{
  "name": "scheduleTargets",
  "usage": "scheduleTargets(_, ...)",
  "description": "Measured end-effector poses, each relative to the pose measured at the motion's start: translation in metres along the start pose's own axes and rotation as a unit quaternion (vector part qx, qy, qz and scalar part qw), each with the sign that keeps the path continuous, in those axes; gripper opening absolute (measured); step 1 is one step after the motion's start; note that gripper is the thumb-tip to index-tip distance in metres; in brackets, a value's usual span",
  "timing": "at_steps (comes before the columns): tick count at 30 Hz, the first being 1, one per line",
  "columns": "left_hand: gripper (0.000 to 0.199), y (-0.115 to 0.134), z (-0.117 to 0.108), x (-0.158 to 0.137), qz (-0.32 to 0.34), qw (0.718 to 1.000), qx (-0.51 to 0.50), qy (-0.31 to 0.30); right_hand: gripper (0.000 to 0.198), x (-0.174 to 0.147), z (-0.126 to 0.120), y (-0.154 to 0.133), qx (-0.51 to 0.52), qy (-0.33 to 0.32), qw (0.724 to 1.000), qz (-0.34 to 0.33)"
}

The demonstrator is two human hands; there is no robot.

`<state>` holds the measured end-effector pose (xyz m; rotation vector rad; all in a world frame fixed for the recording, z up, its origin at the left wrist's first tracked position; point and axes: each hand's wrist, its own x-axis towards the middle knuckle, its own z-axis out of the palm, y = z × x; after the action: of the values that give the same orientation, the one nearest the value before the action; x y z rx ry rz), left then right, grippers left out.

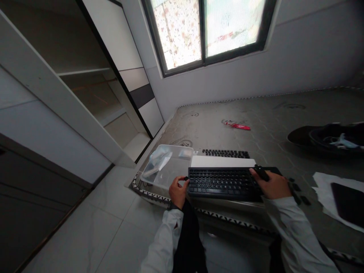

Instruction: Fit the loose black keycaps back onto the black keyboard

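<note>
A black keyboard (220,182) lies along the near edge of the mattress, with its keycaps apparently off over much of it. My left hand (178,191) is at its left end, thumb and forefinger pinched on a small black keycap (186,178). Over the right end, my right hand (274,185) is closed around a thick black tool (261,173), whose exact kind I cannot make out. A white flat box (223,162) lies just behind the keyboard. Beyond it, loose black keycaps (226,153) stand in rows.
A clear plastic tray (178,163) with a plastic bag (160,159) is at left. A red packet (239,126) lies farther back on the mattress (204,121). Several dark pieces (296,187), white paper (322,185), a black tablet-like slab (348,201) and a black cap (303,136) are at right.
</note>
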<state>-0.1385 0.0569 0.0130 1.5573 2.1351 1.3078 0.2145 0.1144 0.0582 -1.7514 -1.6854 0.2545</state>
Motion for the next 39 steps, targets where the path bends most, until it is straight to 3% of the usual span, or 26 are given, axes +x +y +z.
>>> scheduleTargets(8, 0.032, -0.004, 0.003, -0.001, -0.014, 0.999, 0.038, 0.022, 0.046, -0.001, 0.001, -0.004, 0.031, -0.025, 0.999, -0.022)
scheduleTargets(14, 0.021, -0.006, 0.003, -0.001, -0.011, 0.999, 0.033, 0.022, 0.045, -0.001, -0.003, -0.002, 0.026, -0.036, 0.999, -0.018)
scheduleTargets(22, 0.035, -0.005, 0.002, 0.001, -0.008, 0.999, 0.029, 0.026, 0.042, 0.002, -0.018, 0.009, 0.020, -0.018, 1.000, -0.014)
scheduleTargets(31, 0.046, 0.001, 0.000, 0.000, -0.012, 0.999, 0.040, 0.030, 0.039, 0.006, -0.038, 0.046, -0.005, -0.016, 0.998, 0.067)
scheduleTargets(39, 0.050, 0.004, 0.001, 0.005, -0.022, 0.995, 0.072, 0.064, 0.047, 0.005, -0.035, 0.098, -0.052, 0.051, 0.978, 0.196)
